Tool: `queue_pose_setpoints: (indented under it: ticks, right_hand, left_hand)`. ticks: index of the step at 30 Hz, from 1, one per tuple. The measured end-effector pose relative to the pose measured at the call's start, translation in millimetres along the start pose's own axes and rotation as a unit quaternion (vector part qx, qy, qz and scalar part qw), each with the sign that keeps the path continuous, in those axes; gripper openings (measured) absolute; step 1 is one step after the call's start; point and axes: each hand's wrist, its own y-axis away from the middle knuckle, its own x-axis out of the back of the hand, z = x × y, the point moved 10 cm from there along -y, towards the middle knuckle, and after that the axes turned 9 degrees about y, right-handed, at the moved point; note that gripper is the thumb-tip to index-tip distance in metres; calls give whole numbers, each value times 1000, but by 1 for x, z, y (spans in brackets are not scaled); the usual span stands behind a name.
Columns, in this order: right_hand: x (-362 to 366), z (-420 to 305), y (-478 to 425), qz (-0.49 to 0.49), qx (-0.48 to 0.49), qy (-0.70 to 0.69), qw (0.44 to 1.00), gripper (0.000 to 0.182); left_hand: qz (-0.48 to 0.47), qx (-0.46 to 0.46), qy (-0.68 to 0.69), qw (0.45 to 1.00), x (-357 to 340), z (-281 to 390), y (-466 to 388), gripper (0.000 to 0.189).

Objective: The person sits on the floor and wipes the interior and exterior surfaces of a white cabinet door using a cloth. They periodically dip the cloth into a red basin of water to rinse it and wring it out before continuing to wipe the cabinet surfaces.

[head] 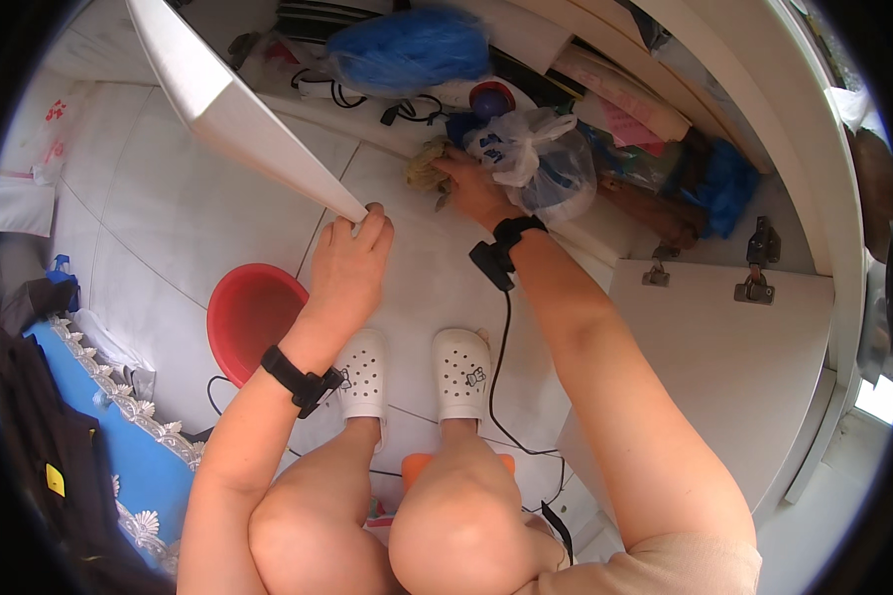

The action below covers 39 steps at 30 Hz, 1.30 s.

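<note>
My left hand [353,260] has its fingers curled over the lower corner of a white cabinet door [268,141], which stands open and is seen nearly edge-on. A crumpled yellowish cloth [426,165] is in my right hand [476,186], at the front edge of the low cabinet's floor. Beside that hand sits a knotted clear plastic bag [543,167]; what it holds is hard to make out. A dark blue ball-like object [489,103] lies just behind. Each wrist wears a black strap, and a cable hangs from the right one.
A blue bundle in plastic [409,48], black cables [417,110] and a blue bag [722,186] fill the cabinet. Its right door [714,372] hangs open on metal hinges. A red basin [253,316] stands on the tiles, left of my white clogs [461,375].
</note>
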Motion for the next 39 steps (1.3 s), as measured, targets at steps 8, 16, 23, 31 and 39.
queue_pose_setpoints:
  ticks: [8, 16, 23, 31, 39]
  right_hand:
    - [34, -4, 41, -161, 6, -105, 981, 34]
    - [39, 17, 107, -134, -191, -49, 971, 35]
    - [70, 15, 111, 12, -129, -116, 985, 37]
    - [50, 6, 134, -93, -191, -118, 970, 20]
    - [38, 30, 209, 5, -365, -395, 843, 7]
  left_hand:
    - [11, -22, 8, 1000, 0, 9, -23, 38]
    - [-37, -37, -69, 996, -35, 12, -100, 44]
    - [-88, 25, 335, 938, -56, 74, -120, 84]
    - [-71, 147, 438, 884, -114, 45, -145, 63]
    - [38, 261, 538, 800, -67, 1, -117, 32]
